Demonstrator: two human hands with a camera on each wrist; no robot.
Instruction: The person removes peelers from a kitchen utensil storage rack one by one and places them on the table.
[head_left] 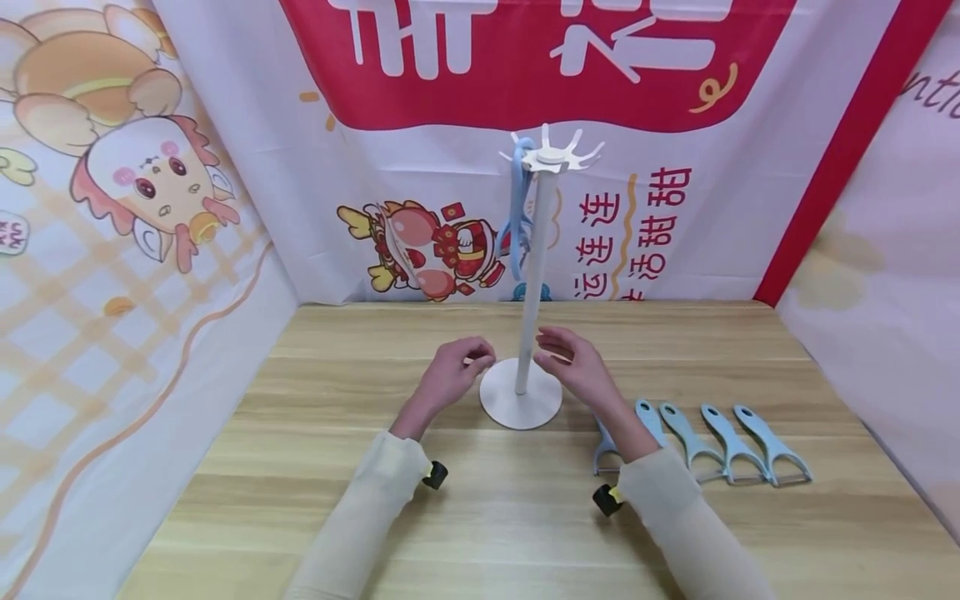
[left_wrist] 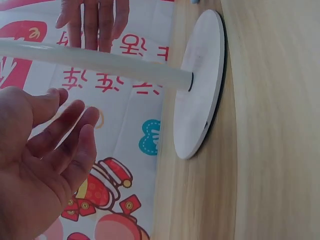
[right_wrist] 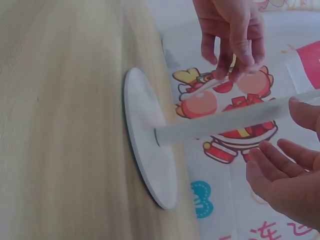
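Observation:
A white stand with a slim pole (head_left: 532,308) rises from a round base (head_left: 521,417) and ends in a ring of hooks (head_left: 553,156). Blue peelers (head_left: 517,212) hang from a hook on its left side. My left hand (head_left: 454,371) is held beside the pole on the left, fingers loosely bent around nothing. On the other side, my right hand (head_left: 576,363) has its relaxed fingers close to the pole. Both hands flank the lower pole in the wrist views, the left hand (left_wrist: 50,155) with its palm showing and the right hand (right_wrist: 290,175) with fingers apart.
Several light-blue Y-shaped peelers (head_left: 765,437) lie in a row on the wooden table (head_left: 300,467) to the right, some partly hidden by my right forearm. A printed cloth (head_left: 660,225) hangs behind the table, with more printed cloth at both sides.

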